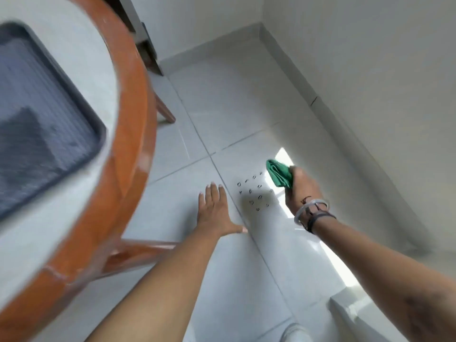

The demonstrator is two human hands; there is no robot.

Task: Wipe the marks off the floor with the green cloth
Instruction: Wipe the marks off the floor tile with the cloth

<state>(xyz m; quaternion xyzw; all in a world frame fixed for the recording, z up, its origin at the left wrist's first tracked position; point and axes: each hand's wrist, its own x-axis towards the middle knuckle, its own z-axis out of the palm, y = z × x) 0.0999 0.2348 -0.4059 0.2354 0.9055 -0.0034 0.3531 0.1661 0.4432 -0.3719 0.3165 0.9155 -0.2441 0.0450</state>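
Several small dark marks (254, 192) are scattered in a patch on the pale tiled floor (222, 107). My right hand (302, 191) grips a folded green cloth (278, 172), which sticks out just right of and above the marks, beside a bright patch of sunlight. Bracelets circle that wrist. My left hand (214, 211) lies flat on the floor with fingers spread, just left of the marks, holding nothing.
A round table with an orange wooden rim (133, 124) fills the left, bearing a dark tray (44, 119). Its wooden legs (143, 248) stand close to my left arm. A white wall with a skirting (345, 124) runs along the right. A white shoe tip (296, 333) shows at the bottom.
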